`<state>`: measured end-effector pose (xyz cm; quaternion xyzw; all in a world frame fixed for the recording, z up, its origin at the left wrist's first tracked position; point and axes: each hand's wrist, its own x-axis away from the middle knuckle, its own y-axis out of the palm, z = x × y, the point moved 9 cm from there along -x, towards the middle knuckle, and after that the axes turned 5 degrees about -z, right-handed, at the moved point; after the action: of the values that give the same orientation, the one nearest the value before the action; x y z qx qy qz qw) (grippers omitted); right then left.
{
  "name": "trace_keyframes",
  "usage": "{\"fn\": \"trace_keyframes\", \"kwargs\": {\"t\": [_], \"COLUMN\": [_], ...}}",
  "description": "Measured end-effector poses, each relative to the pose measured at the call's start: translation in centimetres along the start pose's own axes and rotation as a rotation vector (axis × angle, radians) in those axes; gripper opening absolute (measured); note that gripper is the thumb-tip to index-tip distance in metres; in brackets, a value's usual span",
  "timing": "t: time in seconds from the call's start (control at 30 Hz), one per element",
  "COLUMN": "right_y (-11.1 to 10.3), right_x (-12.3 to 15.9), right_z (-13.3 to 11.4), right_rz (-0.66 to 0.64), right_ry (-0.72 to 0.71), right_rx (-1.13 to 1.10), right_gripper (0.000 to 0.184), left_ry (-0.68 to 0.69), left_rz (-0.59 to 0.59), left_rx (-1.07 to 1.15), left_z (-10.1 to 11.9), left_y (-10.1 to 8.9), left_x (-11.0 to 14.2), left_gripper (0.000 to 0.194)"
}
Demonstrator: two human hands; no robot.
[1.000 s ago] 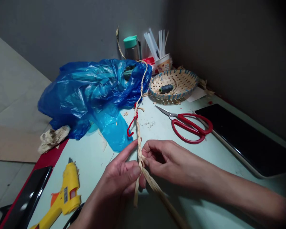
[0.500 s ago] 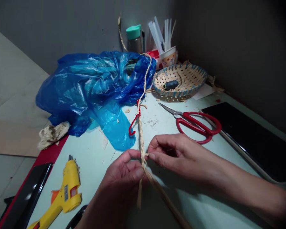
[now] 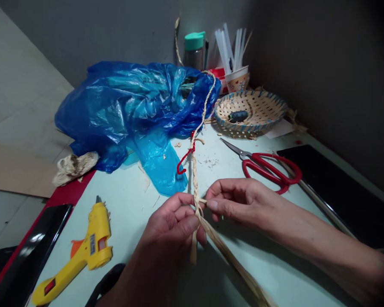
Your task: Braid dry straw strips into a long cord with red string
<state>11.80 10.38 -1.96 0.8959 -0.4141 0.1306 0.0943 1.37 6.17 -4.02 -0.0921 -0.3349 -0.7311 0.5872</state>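
Observation:
A pale braid (image 3: 195,172) of plant fibre runs from the blue bag down to my hands, with a red pipe cleaner (image 3: 192,149) twisted round it partway. My left hand (image 3: 176,224) pinches the lower end of the braid between thumb and fingers. Just to its right, my right hand (image 3: 232,198) grips a short fibre strand (image 3: 202,201) that sticks out sideways from the braid. Below my fingers the loose fibre strands (image 3: 225,251) spread apart, a long one trailing toward the lower right.
Red-handled scissors (image 3: 265,166) lie beyond my right hand, beside a black tablet-like slab (image 3: 333,187). A yellow glue gun (image 3: 97,243) is at the left. Farther back are a blue plastic bag (image 3: 124,106), a woven basket (image 3: 265,108) holding a dark thread spool (image 3: 237,116), a cup (image 3: 237,79) and a bottle (image 3: 193,51).
The whole view has shifted slightly, so most things sit farther right. My hands keep hold of the braid and its side strand, which is a little more exposed now.

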Motion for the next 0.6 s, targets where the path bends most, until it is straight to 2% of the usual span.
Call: {"fn": "trace_keyframes", "kwargs": {"t": [0.13, 0.3, 0.47, 0.6], "right_y": [1.7, 2.2, 0.9, 1.0], "right_x": [-0.1, 0.1, 0.8, 1.7], "right_z": [0.5, 0.3, -0.9, -2.8], "right_rz": [-0.084, -0.048, 0.129, 0.200], "right_ry": [0.041, 0.039, -0.026, -0.169], "right_rx": [-0.088, -0.049, 0.396, 0.728], "right_gripper": [0.029, 0.027, 0.022, 0.018], "left_ry": [0.035, 0.085, 0.052, 0.051], "left_rz": [-0.012, -0.026, -0.007, 0.034], "left_rx": [0.019, 0.038, -0.011, -0.050], "left_z": [0.2, 0.5, 0.3, 0.2], "left_y": [-0.1, 0.1, 0.2, 0.0], "left_x": [-0.1, -0.1, 0.1, 0.2], "left_gripper": [0.051, 0.049, 0.037, 0.028]}}
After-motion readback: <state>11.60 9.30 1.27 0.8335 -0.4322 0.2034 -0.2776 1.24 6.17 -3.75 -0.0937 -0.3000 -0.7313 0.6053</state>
